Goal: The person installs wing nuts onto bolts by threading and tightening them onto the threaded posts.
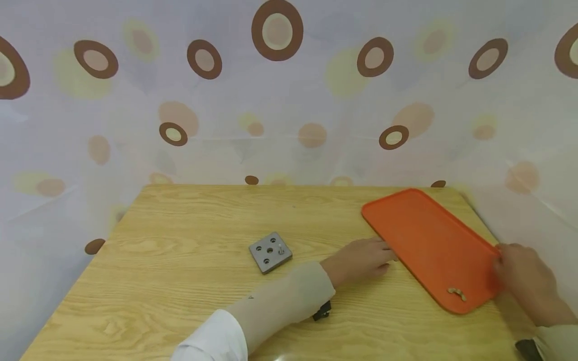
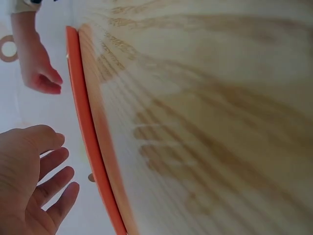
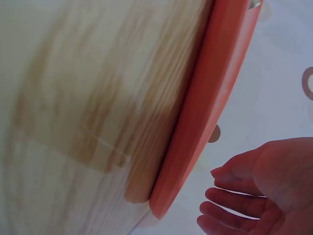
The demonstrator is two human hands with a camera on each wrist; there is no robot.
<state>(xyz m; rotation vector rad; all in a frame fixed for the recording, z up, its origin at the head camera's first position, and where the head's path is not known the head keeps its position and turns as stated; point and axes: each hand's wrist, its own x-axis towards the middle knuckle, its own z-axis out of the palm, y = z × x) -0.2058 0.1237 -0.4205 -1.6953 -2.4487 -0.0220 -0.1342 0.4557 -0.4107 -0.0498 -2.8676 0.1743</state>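
Note:
An orange tray lies at an angle on the right of the table, with several small metal pieces, perhaps screws, near its front corner. My left hand is beside the tray's left edge, fingertips right at the rim. Its fingers are apart and loosely bent in the left wrist view. On the opposite side, my right hand is at the tray's right edge, slightly blurred. The right wrist view shows its fingers relaxed, with nothing between them.
Left of the tray, a square grey metal plate with several holes lies on the wooden table; a small pin stands in one hole. A curtain patterned with circles hangs behind and at both sides.

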